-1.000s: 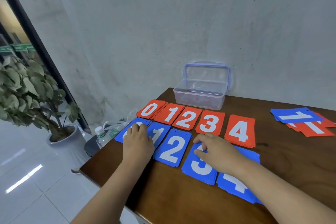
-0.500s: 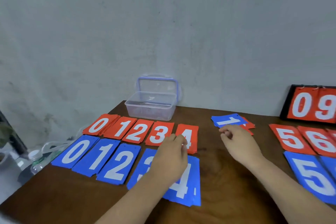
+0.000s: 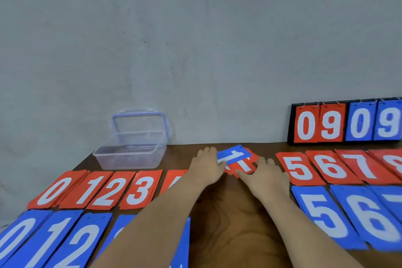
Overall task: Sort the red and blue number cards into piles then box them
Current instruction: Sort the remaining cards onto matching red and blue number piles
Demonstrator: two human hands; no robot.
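A small mixed pile lies at the table's far middle: a blue "1" card point(image 3: 233, 155) on top of red cards point(image 3: 244, 167). My left hand point(image 3: 206, 164) touches the pile's left edge. On the pile's near right edge rests my right hand point(image 3: 264, 173). Whether either hand grips a card cannot be told. Red cards 0 to 3 point(image 3: 97, 189) lie in a row at the left, blue cards point(image 3: 50, 243) below them. At the right lie red cards 5 to 7 point(image 3: 330, 167) and blue ones point(image 3: 348, 215). An open clear plastic box point(image 3: 130, 154) stands at the far left.
A black flip scoreboard point(image 3: 345, 124) showing 09 in red and 09 in blue leans against the grey wall at the far right. Bare brown table point(image 3: 235, 220) shows between my forearms. The table's left edge runs behind the box.
The view swung right. Both hands left the blue cards at the left and reached forward to the mixed pile with the blue 1 on top.
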